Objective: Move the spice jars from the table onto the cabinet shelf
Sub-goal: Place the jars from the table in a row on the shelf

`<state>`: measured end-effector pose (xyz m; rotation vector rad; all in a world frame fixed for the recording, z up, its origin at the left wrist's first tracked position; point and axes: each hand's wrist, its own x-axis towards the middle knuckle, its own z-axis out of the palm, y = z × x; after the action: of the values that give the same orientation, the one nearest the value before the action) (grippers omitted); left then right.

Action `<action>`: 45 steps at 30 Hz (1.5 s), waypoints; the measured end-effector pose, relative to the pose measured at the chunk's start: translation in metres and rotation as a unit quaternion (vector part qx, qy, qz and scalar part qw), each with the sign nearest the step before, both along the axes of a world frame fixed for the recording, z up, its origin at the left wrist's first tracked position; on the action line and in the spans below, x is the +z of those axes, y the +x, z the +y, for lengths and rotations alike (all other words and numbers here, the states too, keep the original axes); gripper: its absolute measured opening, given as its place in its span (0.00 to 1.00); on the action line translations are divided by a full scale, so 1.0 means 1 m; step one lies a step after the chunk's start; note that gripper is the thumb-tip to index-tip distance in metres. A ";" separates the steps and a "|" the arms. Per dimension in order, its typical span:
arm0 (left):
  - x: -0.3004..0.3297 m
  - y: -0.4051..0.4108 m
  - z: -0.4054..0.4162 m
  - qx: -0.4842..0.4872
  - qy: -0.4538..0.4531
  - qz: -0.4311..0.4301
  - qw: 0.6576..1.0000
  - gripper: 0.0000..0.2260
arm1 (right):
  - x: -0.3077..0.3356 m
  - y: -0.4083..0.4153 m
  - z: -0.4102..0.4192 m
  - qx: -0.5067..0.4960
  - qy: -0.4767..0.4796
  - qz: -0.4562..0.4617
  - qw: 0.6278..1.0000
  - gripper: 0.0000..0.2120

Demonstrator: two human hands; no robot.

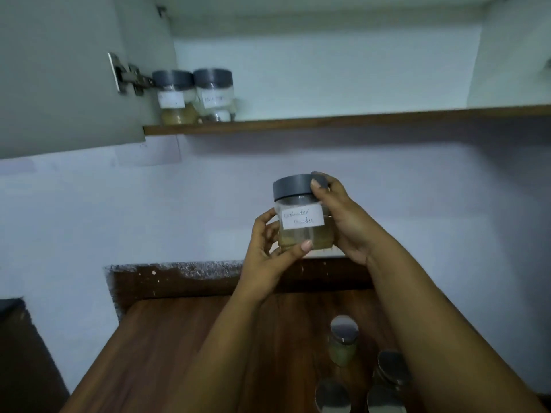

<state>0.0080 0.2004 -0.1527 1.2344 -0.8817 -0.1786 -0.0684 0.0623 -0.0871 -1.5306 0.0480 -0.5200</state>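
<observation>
I hold a clear spice jar (304, 222) with a grey lid and a handwritten white label up in front of the wall, below the cabinet shelf (328, 120). My left hand (268, 257) grips its base from the left, thumb across the front. My right hand (343, 216) grips its right side, thumb on the lid. Two grey-lidded jars stand at the shelf's left end: one with yellow-brown powder (174, 96) and one beside it (214, 93). Several more jars (343, 338) stand on the wooden table (167, 338) below my arms.
The cabinet door (59, 73) hangs open on the left, its hinge (128, 76) next to the shelved jars. The shelf to the right of those jars is bare white. A dark speckled ledge (179, 275) runs behind the table.
</observation>
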 end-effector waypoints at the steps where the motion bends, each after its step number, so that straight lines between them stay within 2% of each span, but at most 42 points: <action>1: 0.012 0.003 0.000 0.014 -0.003 -0.017 1.000 0.37 | 0.014 0.002 -0.001 -0.008 -0.035 -0.009 0.999 0.21; 5: 0.065 0.025 -0.003 0.048 -0.002 -0.077 0.996 0.35 | 0.073 0.014 -0.007 -0.011 -0.107 -0.059 0.992 0.19; 11: 0.170 0.057 -0.005 0.086 -0.009 -0.177 0.980 0.33 | 0.158 0.058 -0.015 0.004 -0.119 -0.155 0.981 0.13; 13: 0.195 0.074 -0.006 0.094 -0.011 -0.192 0.977 0.36 | 0.183 0.074 -0.018 0.018 -0.109 -0.178 0.978 0.12; 17: 0.223 0.111 -0.009 0.151 0.011 -0.211 0.966 0.40 | 0.211 0.110 -0.030 0.043 -0.102 -0.164 0.980 0.14; 22: 0.227 0.158 -0.025 0.190 0.100 -0.267 0.939 0.41 | 0.212 0.150 -0.051 0.025 -0.108 -0.112 0.988 0.10; 25: 0.217 0.182 -0.039 0.283 0.171 -0.327 0.885 0.42 | 0.204 0.170 -0.063 -0.016 -0.147 -0.078 0.986 0.13; 27: 0.210 0.192 -0.046 0.353 0.181 -0.349 0.849 0.39 | 0.202 0.181 -0.067 -0.048 -0.189 -0.065 0.979 0.13; 30: 0.198 0.201 -0.048 0.464 0.114 -0.346 0.807 0.27 | 0.201 0.196 -0.064 -0.079 -0.262 -0.032 0.961 0.11; 33: 0.179 0.212 -0.045 0.538 0.034 -0.411 0.735 0.15 | 0.200 0.210 -0.063 -0.094 -0.283 -0.007 0.955 0.13; 35: 0.169 0.221 -0.044 0.555 0.012 -0.472 0.685 0.13 | 0.201 0.218 -0.063 -0.094 -0.276 -0.003 0.957 0.14; 37: 0.166 0.226 -0.045 0.563 0.005 -0.498 0.660 0.12 | 0.201 0.224 -0.066 -0.090 -0.268 -0.007 0.959 0.14; 39: 0.166 0.227 -0.046 0.567 0.001 -0.496 0.658 0.11 | 0.199 0.229 -0.069 -0.094 -0.262 -0.012 0.960 0.15; 42: 0.166 0.225 -0.047 0.559 0.005 -0.480 0.676 0.11 | 0.197 0.234 -0.070 -0.101 -0.258 -0.015 0.961 0.18; 45: 0.167 0.221 -0.045 0.533 0.019 -0.459 0.710 0.10 | 0.194 0.236 -0.072 -0.131 -0.270 -0.011 0.954 0.28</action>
<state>0.2285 0.1552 0.0147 1.7008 -0.8137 1.4851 0.1681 -0.0095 0.1068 -2.0693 0.0990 -0.8071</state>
